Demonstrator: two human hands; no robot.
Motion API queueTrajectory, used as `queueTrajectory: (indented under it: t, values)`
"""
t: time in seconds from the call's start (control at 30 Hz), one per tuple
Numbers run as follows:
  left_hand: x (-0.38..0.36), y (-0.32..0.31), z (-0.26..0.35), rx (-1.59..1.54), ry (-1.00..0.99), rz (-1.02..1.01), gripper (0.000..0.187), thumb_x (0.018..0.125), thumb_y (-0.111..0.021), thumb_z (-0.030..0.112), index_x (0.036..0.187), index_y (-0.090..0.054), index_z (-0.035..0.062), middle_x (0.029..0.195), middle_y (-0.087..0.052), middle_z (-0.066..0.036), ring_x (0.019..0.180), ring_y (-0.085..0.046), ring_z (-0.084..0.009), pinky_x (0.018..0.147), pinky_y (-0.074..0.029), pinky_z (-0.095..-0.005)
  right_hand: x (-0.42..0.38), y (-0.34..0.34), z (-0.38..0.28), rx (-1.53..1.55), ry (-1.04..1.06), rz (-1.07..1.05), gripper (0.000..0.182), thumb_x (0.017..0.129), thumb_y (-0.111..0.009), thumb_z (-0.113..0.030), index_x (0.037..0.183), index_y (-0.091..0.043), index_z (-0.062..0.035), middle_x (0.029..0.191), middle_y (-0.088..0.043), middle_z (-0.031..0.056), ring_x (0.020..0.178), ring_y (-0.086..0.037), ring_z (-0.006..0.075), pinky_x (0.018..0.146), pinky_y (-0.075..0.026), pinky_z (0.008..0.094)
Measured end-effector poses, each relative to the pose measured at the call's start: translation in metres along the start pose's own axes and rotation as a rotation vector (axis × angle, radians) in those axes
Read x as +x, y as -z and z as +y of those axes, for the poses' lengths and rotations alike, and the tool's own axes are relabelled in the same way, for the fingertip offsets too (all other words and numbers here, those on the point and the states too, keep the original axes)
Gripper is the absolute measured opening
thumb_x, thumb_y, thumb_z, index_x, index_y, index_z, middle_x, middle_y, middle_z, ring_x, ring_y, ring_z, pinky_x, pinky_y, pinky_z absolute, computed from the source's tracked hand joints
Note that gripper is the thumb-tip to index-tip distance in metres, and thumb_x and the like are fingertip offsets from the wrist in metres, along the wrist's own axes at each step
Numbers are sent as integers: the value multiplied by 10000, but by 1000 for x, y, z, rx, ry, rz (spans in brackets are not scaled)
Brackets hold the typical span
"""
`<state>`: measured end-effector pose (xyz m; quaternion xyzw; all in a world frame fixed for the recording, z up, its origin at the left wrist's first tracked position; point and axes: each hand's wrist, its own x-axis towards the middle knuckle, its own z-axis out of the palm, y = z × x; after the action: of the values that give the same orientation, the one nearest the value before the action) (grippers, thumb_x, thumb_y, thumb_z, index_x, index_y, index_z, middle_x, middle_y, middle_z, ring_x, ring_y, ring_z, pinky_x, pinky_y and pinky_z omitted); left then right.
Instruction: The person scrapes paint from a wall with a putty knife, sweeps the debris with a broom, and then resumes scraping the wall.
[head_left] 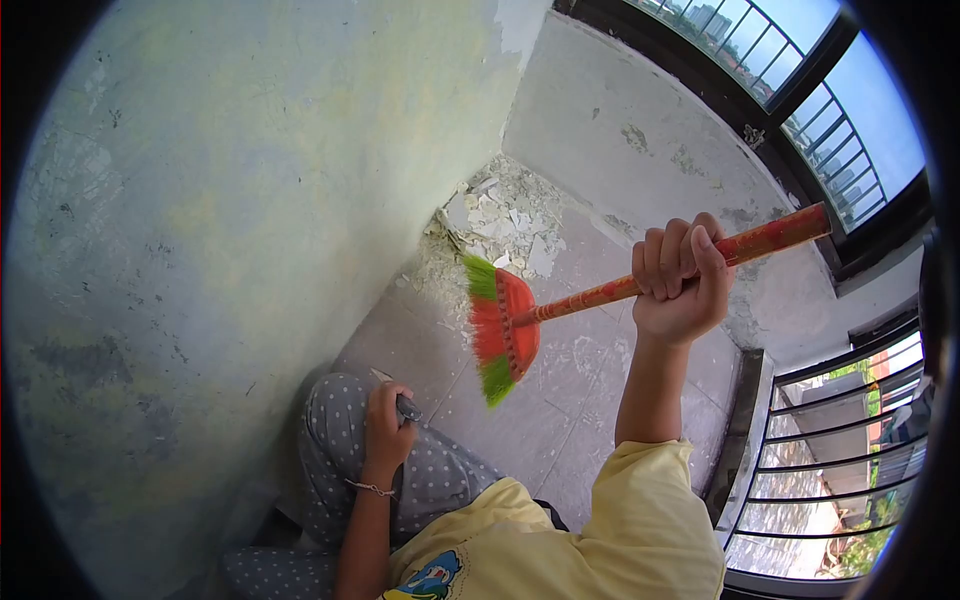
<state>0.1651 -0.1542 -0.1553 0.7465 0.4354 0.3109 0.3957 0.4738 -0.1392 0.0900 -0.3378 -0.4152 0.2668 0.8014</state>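
Note:
My right hand (pixel 682 280) is wrapped round the red and orange stick of a broom (pixel 600 297), held up in front of me. The broom's head has red bristles in the middle and lime green ones at both ends, and overlaps the floor near the wall in this view. Close to my knee, my left hand (pixel 388 425) is closed on a scraper (pixel 407 408) with a dark grey handle; a pale blade tip pokes out past the fingers, and the rest is hidden by them. Broken paint and plaster flakes (pixel 495 222) lie heaped in the corner beyond the broom.
A patchy, peeling wall (pixel 230 200) rises close on my left. Ahead, a low white wall (pixel 620 130) carries a dark-framed window (pixel 800 85). A barred opening (pixel 830 460) is at the right. Grey floor tiles (pixel 560 385) have white dust on them.

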Motion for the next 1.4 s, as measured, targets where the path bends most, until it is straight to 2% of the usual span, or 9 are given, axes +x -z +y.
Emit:
queueTrajectory:
  t: [0.4, 0.5, 0.53, 0.6, 0.67, 0.73, 1.0, 1.17, 1.4]
  values:
    - [-5, 1, -4, 3, -45, 6, 325, 650, -565, -47, 956, -497, 39, 922, -551, -161, 923, -524, -395, 823, -409, -451, 79, 34, 109, -471, -117, 222, 234, 875, -636, -153, 714, -490, -67, 523, -423, -31, 407, -371, 40, 387, -283, 226]
    - [-5, 4, -1, 1, -43, 18, 322, 646, -555, -49, 951, -497, 37, 917, -549, -161, 916, -523, -393, 823, -409, -450, 93, 56, 160, -1192, -228, 9, 321, 817, -669, -175, 973, -511, 56, 816, -638, 203, 732, -654, 346, 656, -505, 431]
    - [-7, 4, -2, -13, -45, 20, 317, 652, -564, -45, 952, -500, 36, 923, -553, -159, 914, -527, -388, 826, -413, -443, 88, 60, 175, -1180, -218, -2, 321, 817, -669, -175, 973, -511, 56, 816, -638, 203, 732, -654, 346, 656, -505, 431]
    - [-12, 5, -4, -14, -46, 39, 311, 658, -572, -41, 952, -502, 35, 929, -556, -157, 913, -532, -384, 829, -416, -435, 63, 62, 193, -1329, -5, 17, 588, 788, -679, -199, 1217, -405, 95, 1189, -504, 359, 1086, -538, 483, 930, -438, 489]
    - [-19, 6, -5, -158, -22, 87, 273, 703, -602, -30, 948, -502, 32, 937, -563, -135, 908, -551, -337, 856, -425, -399, 38, 46, 180, -1136, -283, 16, 768, 770, -697, -216, 1347, -291, 89, 1358, -318, 395, 1237, -414, 501, 1037, -371, 458]
    - [-31, 8, -5, -263, -7, 126, 249, 733, -611, -28, 945, -499, 37, 943, -558, -119, 920, -549, -291, 881, -419, -378, 3, 51, 191, -1263, -292, -101, 769, 773, -691, -242, 1344, -306, 101, 1378, -327, 394, 1274, -389, 500, 1027, -387, 447]
    - [-51, 26, 51, -365, -59, 249, 226, 787, -595, -21, 979, -493, 41, 1012, -538, -131, 947, -533, -260, 907, -422, -367, -160, -2, 158, -540, -914, -525, 824, 886, -580, -415, 1473, -217, 36, 1520, -202, 305, 1433, -210, 377, 1155, -189, 362]
    - [-43, 36, 104, 147, -157, 332, 355, 863, -578, 87, 1179, -423, 45, 1301, -330, -187, 1222, -383, -295, 1002, -374, -431, -198, -66, 83, -247, -445, -720, 752, 881, -603, -304, 1480, -254, -13, 1563, -114, 259, 1456, -138, 370, 1163, -144, 405]
    - [-50, 36, 137, 107, -236, 476, 556, 930, -566, 238, 1331, -235, 40, 1385, -208, -195, 1344, -258, -351, 1076, -300, -464, -210, -78, 40, -125, -58, -873, 678, 908, -591, -248, 1473, -292, -23, 1555, -179, 244, 1452, -149, 387, 1153, -153, 453]
